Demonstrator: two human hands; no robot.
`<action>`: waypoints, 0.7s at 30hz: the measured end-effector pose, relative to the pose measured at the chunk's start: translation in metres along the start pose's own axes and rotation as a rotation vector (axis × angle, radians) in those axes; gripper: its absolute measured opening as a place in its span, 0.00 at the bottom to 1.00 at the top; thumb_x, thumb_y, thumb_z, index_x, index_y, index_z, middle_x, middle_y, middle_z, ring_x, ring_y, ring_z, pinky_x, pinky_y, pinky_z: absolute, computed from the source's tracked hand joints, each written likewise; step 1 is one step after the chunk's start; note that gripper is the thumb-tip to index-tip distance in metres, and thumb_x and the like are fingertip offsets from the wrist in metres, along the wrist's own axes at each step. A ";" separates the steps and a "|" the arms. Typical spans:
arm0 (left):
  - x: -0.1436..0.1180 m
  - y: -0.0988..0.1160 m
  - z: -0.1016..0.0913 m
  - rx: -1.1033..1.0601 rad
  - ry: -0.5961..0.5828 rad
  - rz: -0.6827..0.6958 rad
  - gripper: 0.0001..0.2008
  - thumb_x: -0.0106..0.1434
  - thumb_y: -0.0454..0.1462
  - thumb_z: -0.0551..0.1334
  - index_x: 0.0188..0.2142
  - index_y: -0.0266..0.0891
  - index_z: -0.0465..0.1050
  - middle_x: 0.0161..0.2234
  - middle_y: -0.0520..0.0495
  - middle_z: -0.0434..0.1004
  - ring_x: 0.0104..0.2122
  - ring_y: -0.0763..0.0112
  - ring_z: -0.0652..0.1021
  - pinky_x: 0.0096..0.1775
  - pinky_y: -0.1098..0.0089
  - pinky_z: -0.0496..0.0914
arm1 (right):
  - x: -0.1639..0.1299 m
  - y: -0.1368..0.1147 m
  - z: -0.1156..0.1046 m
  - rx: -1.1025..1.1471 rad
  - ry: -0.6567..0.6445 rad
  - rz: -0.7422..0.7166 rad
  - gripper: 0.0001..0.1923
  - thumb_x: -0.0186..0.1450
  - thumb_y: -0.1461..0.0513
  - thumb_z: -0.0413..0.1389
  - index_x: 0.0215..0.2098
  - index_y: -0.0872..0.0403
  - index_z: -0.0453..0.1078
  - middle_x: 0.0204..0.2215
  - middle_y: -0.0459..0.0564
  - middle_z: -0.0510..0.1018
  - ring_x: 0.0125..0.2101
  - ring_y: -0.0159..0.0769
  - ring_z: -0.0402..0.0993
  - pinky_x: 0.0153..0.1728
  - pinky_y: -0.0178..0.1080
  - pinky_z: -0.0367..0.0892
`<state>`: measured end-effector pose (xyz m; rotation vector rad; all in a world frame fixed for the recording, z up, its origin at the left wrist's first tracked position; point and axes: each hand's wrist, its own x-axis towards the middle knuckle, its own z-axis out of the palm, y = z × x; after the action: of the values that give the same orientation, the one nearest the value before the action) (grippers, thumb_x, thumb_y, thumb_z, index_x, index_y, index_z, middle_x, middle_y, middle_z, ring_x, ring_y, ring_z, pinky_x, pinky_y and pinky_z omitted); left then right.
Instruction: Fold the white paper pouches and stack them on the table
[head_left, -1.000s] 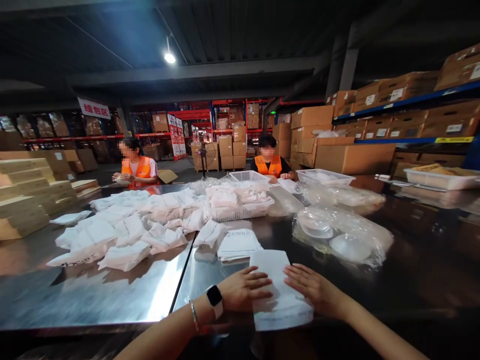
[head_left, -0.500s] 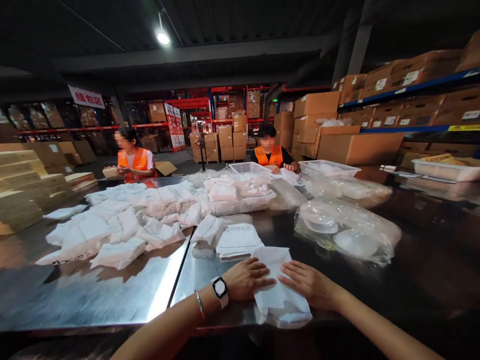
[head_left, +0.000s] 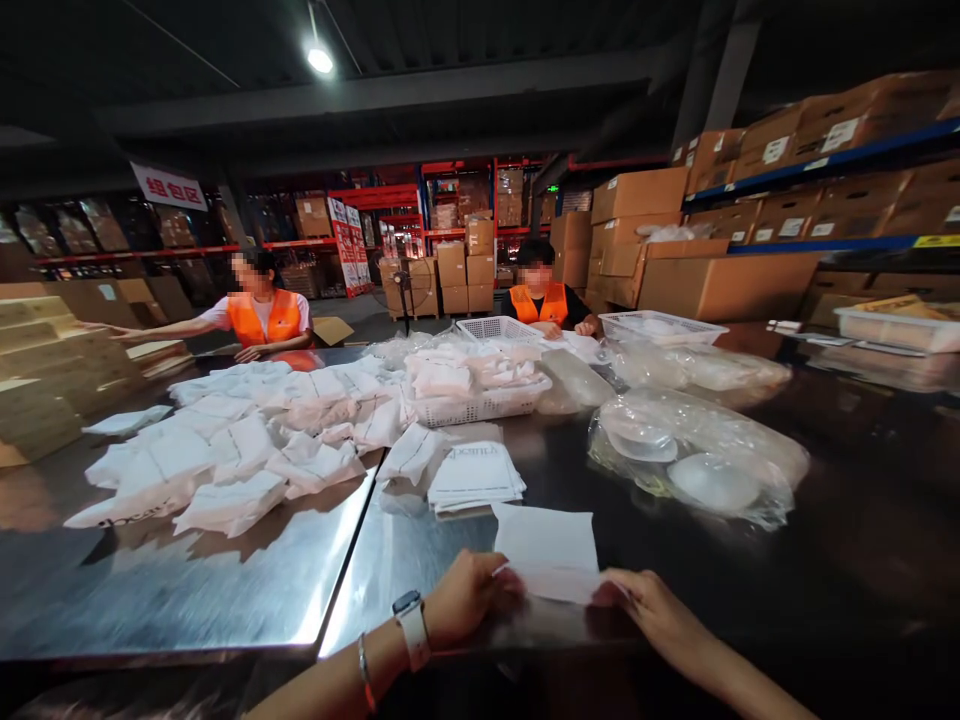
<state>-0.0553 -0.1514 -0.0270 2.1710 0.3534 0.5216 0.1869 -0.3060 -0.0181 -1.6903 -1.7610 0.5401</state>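
A white bag (head_left: pixel 546 540) lies at the front of the dark table, its far part flat and its near part lifted and folded over. My left hand (head_left: pixel 472 592), with a watch on the wrist, pinches the bag's left side. On the right side my right hand (head_left: pixel 646 602) grips it the same way, fingers closed. Both sets of fingertips are blurred. Just beyond the bag sits a stack of flat white printed bags (head_left: pixel 477 474), with a filled white packet (head_left: pixel 411 452) beside it on the left.
A large heap of white packets (head_left: pixel 247 445) covers the left. A white basket (head_left: pixel 480 402) full of packets stands mid-table. Clear plastic sacks of bowls (head_left: pixel 705 460) lie right. Two people in orange vests (head_left: pixel 274 318) sit across, near cardboard boxes (head_left: pixel 60 360).
My hands have gone from lying flat on the bag to gripping its two sides, and its near end is now folded up. The person at left has stretched an arm toward the boxes.
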 end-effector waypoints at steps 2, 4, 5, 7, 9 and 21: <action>0.005 -0.002 0.004 -0.184 0.107 -0.115 0.23 0.68 0.50 0.51 0.33 0.36 0.76 0.31 0.47 0.80 0.31 0.68 0.76 0.35 0.70 0.68 | 0.004 -0.003 0.005 0.088 0.095 0.152 0.30 0.67 0.43 0.40 0.30 0.54 0.74 0.27 0.49 0.78 0.30 0.40 0.73 0.32 0.37 0.68; 0.011 -0.003 0.008 -0.289 0.195 -0.159 0.24 0.64 0.53 0.54 0.32 0.35 0.75 0.31 0.46 0.78 0.30 0.67 0.74 0.34 0.69 0.67 | 0.009 -0.003 0.011 0.121 0.195 0.213 0.33 0.65 0.40 0.40 0.30 0.54 0.73 0.26 0.50 0.77 0.30 0.41 0.72 0.31 0.37 0.66; 0.013 -0.004 0.011 -0.304 0.235 -0.175 0.25 0.63 0.55 0.54 0.32 0.35 0.74 0.30 0.46 0.78 0.30 0.67 0.73 0.34 0.69 0.66 | 0.012 -0.002 0.014 0.123 0.247 0.232 0.34 0.63 0.38 0.39 0.29 0.55 0.73 0.26 0.50 0.77 0.29 0.41 0.72 0.30 0.37 0.66; 0.016 -0.005 0.015 -0.285 0.324 -0.200 0.28 0.62 0.58 0.52 0.30 0.36 0.72 0.28 0.47 0.75 0.29 0.67 0.71 0.33 0.69 0.65 | 0.016 0.002 0.019 0.109 0.335 0.265 0.37 0.61 0.36 0.38 0.28 0.55 0.73 0.24 0.51 0.77 0.28 0.42 0.71 0.28 0.38 0.66; 0.017 -0.005 0.018 -0.226 0.428 -0.222 0.29 0.62 0.60 0.49 0.27 0.38 0.68 0.26 0.48 0.71 0.28 0.68 0.69 0.32 0.69 0.63 | 0.019 0.004 0.023 0.079 0.394 0.292 0.38 0.59 0.35 0.37 0.29 0.55 0.73 0.24 0.52 0.77 0.28 0.43 0.72 0.29 0.39 0.66; 0.023 -0.008 0.021 0.092 0.454 -0.253 0.26 0.68 0.55 0.41 0.25 0.40 0.61 0.24 0.48 0.70 0.26 0.67 0.69 0.29 0.68 0.60 | 0.031 0.001 0.034 -0.171 0.517 0.347 0.27 0.62 0.42 0.33 0.16 0.48 0.54 0.14 0.51 0.69 0.18 0.37 0.64 0.22 0.39 0.56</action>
<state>-0.0260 -0.1508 -0.0395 2.0391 0.9000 0.8653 0.1653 -0.2712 -0.0381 -2.0455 -1.1788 0.0745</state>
